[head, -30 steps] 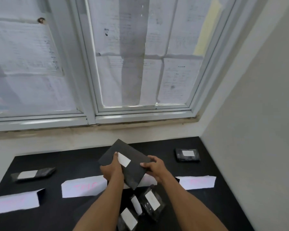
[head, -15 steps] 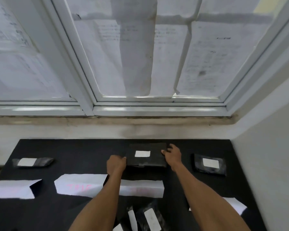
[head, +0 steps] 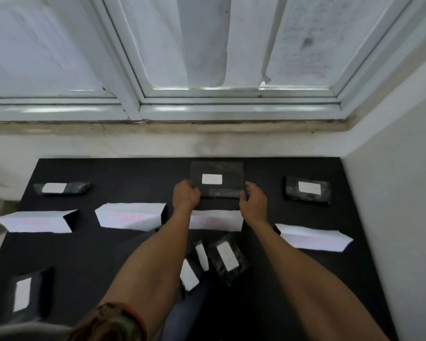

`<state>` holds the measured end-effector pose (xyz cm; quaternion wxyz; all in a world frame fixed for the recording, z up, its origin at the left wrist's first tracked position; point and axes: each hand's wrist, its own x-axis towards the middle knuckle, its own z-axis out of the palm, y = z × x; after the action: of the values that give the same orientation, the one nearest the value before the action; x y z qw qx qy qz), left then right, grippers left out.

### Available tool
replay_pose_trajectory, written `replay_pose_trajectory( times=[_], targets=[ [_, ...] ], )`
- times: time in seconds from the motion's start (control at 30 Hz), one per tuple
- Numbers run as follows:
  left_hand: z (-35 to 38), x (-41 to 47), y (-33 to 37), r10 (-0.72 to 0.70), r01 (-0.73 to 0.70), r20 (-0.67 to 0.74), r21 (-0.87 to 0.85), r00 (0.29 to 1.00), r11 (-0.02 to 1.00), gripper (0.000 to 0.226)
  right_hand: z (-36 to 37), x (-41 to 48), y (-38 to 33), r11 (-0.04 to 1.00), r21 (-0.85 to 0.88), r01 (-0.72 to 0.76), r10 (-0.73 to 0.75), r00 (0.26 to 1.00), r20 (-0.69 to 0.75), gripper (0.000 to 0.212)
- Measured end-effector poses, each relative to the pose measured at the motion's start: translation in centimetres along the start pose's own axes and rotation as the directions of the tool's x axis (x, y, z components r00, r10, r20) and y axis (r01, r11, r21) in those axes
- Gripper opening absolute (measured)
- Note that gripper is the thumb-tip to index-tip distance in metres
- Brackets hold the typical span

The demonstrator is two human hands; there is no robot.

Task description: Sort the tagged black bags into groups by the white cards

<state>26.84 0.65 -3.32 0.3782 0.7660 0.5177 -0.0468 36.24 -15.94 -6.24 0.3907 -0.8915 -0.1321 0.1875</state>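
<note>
Against the earlier views, the largest change was that the black bag (head: 217, 179), held tilted in the air a second before, had been brought down flat onto the black tabletop (head: 133, 173), just behind the third white card (head: 217, 220). It was judged that this bag had been assigned to that card's group and that release was close, with the unsorted bags yet to be handled.

The bag was seen as a flat, dark, slightly glossy rectangle lying square to the third white card, its white tag (head: 212, 179) facing up near the middle.

To the right of the third white card, another tagged bag (head: 307, 191) lay behind the fourth card (head: 312, 239). To its left stood the card marked "TIME" (head: 129, 216) and a further card (head: 36, 221), with one bag (head: 62, 188) behind the latter. In front of the third white card, a small heap of unsorted bags (head: 221, 260) was left.

The left hand (head: 185, 198) was curled against the bag's near left corner, and the right hand (head: 253, 201) was cupped, fingers bent, at its near right corner; whether the bag was truly pinched could not be told.
</note>
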Motion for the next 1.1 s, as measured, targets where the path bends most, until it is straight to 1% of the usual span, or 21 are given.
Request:
replay_pose_trajectory(
  times=[0.1, 0.13, 0.17, 0.2, 0.27, 0.3, 0.33, 0.4, 0.43, 0.47, 0.57, 0.67, 0.73, 0.83, 0.9, 0.93, 0.97, 1.0, 1.03, 1.07, 1.1],
  targets=[
    [-0.2, -2.4, -0.6, 0.093, -0.094, -0.032, -0.017, 0.995, 0.995, 0.036, -0.5, -4.5, 0.3, 0.992, -0.026, 0.125, -0.127, 0.990, -0.066, 0.020],
    [-0.3, -3.1, -1.0, 0.121, -0.122, -0.038, -0.018, 0.992, 0.992, 0.036, -0.5, -6.0, 0.5, 0.987, -0.040, 0.155, -0.158, 0.985, -0.071, 0.019],
    [-0.4, -4.6, -2.0, 0.154, -0.155, -0.037, -0.021, 0.987, 0.988, 0.036, -0.6, -8.6, 0.7, 0.980, -0.079, 0.183, -0.188, 0.980, -0.064, 0.024],
    [-0.4, -5.5, -2.8, 0.178, -0.179, -0.041, -0.029, 0.983, 0.983, 0.035, -0.5, -10.6, 1.1, 0.968, -0.145, 0.205, -0.213, 0.976, -0.041, 0.034],
    [-0.3, -7.5, -4.4, 0.195, -0.197, -0.034, -0.050, 0.980, 0.979, 0.034, 0.0, -14.1, 2.7, 0.931, -0.295, 0.217, -0.216, 0.976, 0.036, 0.064],
    [-0.6, -8.8, -5.6, 0.206, -0.207, -0.025, -0.061, 0.978, 0.976, 0.034, 0.3, -16.2, 3.3, 0.909, -0.363, 0.207, -0.187, 0.978, 0.088, 0.079],
    [-0.7, -9.9, -6.7, 0.213, -0.213, -0.010, -0.067, 0.977, 0.975, 0.034, 0.7, -17.6, 4.0, 0.893, -0.414, 0.179, -0.129, 0.981, 0.147, 0.092],
    [-1.4, -12.0, -8.9, 0.210, -0.209, 0.005, -0.083, 0.978, 0.974, 0.035, 1.5, -19.6, 4.9, 0.887, -0.451, 0.095, 0.010, 0.974, 0.225, 0.107],
    [-1.7, -12.7, -9.9, 0.208, -0.207, 0.008, -0.090, 0.978, 0.974, 0.035, 1.8, -20.1, 5.1, 0.895, -0.442, 0.052, 0.052, 0.974, 0.219, 0.109],
    [-2.2, -13.3, -11.3, 0.210, -0.208, 0.004, -0.096, 0.978, 0.973, 0.034, 2.2, -20.8, 5.0, 0.906, -0.423, 0.025, 0.063, 0.979, 0.193, 0.110],
    [-4.1, -14.8, -14.1, 0.204, -0.202, 0.001, -0.128, 0.979, 0.971, 0.033, 2.5, -22.2, 4.5, 0.941, -0.339, -0.016, 0.055, 0.993, 0.105, 0.113],
    [-6.1, -15.4, -15.8, 0.197, -0.190, 0.010, -0.211, 0.980, 0.959, 0.033, 2.1, -23.7, 4.0, 0.960, -0.279, 0.019, -0.003, 0.998, 0.058, 0.115],
    [-7.0, -15.6, -16.0, 0.201, -0.185, 0.042, -0.241, 0.979, 0.953, 0.034, 1.5, -24.4, 3.4, 0.967, -0.248, 0.053, -0.043, 0.998, 0.044, 0.115],
    [-7.8, -15.2, -15.5, 0.189, -0.142, 0.126, -0.308, 0.974, 0.941, 0.042, 0.8, -24.5, 1.7, 0.962, -0.228, 0.150, -0.153, 0.988, 0.007, 0.112],
    [-8.2, -15.1, -14.1, 0.178, -0.095, 0.201, -0.365, 0.963, 0.926, 0.052, 0.1, -23.9, 0.1, 0.946, -0.221, 0.237, -0.236, 0.971, 0.031, 0.110],
    [-9.0, -14.5, -13.3, 0.164, -0.043, 0.250, -0.430, 0.954, 0.902, 0.056, 0.0, -22.7, -2.2, 0.924, -0.237, 0.299, -0.294, 0.954, 0.056, 0.109],
    [-9.1, -14.8, -12.8, 0.160, 0.015, 0.329, -0.472, 0.931, 0.882, 0.057, 0.0, -22.5, -3.5, 0.915, -0.225, 0.336, -0.324, 0.942, 0.088, 0.108],
    [-9.8, -14.8, -12.1, 0.144, 0.090, 0.401, -0.510, 0.905, 0.855, 0.054, 0.2, -21.7, -5.1, 0.902, -0.214, 0.374, -0.355, 0.927, 0.124, 0.108],
    [-10.3, -14.6, -11.8, 0.149, 0.131, 0.440, -0.545, 0.886, 0.828, 0.048, 0.6, -21.0, -6.8, 0.882, -0.200, 0.426, -0.400, 0.903, 0.160, 0.107],
    [-10.8, -14.1, -11.7, 0.161, 0.151, 0.436, -0.598, 0.886, 0.787, 0.043, 1.2, -20.3, -8.3, 0.864, -0.190, 0.466, -0.433, 0.881, 0.189, 0.107],
    [-11.8, -13.3, -11.8, 0.166, 0.162, 0.393, -0.677, 0.904, 0.718, 0.038, 2.2, -19.4, -10.3, 0.843, -0.184, 0.505, -0.464, 0.857, 0.224, 0.106]
  ],
)
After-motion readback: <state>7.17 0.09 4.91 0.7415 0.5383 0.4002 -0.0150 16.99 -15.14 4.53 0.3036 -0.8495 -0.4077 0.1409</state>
